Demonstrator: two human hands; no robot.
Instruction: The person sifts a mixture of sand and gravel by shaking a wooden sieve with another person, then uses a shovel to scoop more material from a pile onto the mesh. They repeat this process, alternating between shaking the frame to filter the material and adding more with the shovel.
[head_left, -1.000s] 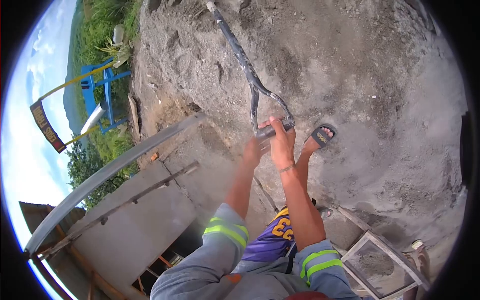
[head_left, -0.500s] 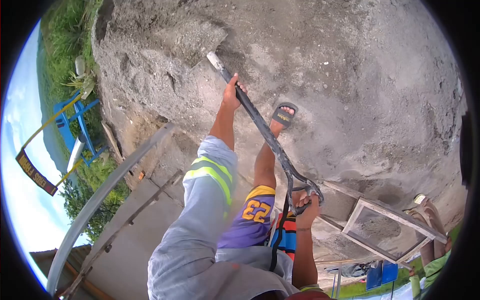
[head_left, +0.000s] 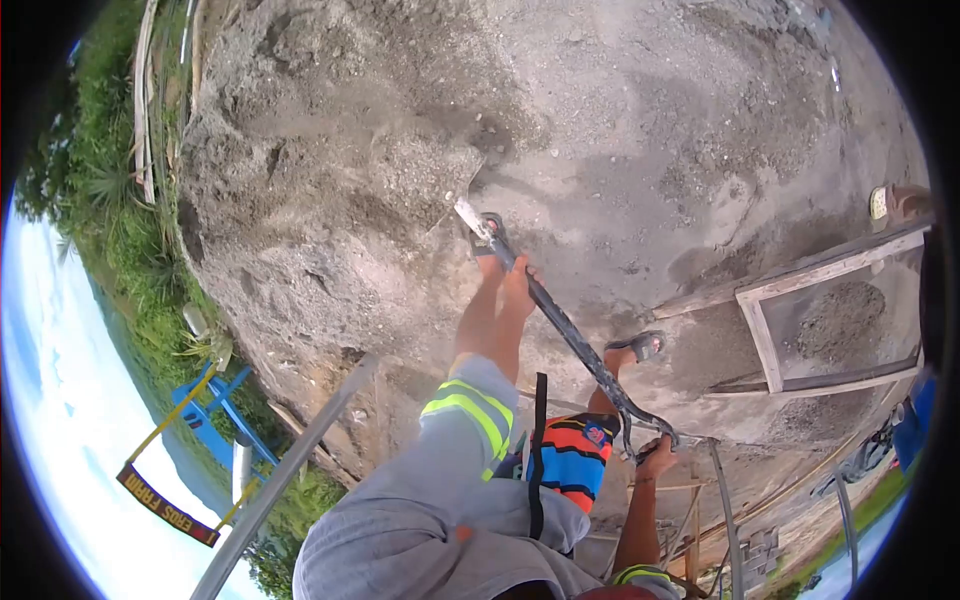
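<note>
The left hand (head_left: 517, 284) grips the lower shaft of a long, black, paint-worn metal shovel (head_left: 572, 338); the right hand (head_left: 656, 460) closes round its end handle. Its blade meets grey, gravelly ground (head_left: 380, 150). It looks stiff, blade-heavy when loaded, best held at both places.

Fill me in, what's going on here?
A person has a shovel in both hands, out on grey, gritty ground. The left hand grips the shaft close to the blade, while the right hand holds the handle at the opposite end. The blade is down at the gritty material. A wooden frame sits toward the right of the picture, with another person's foot near it.
</note>
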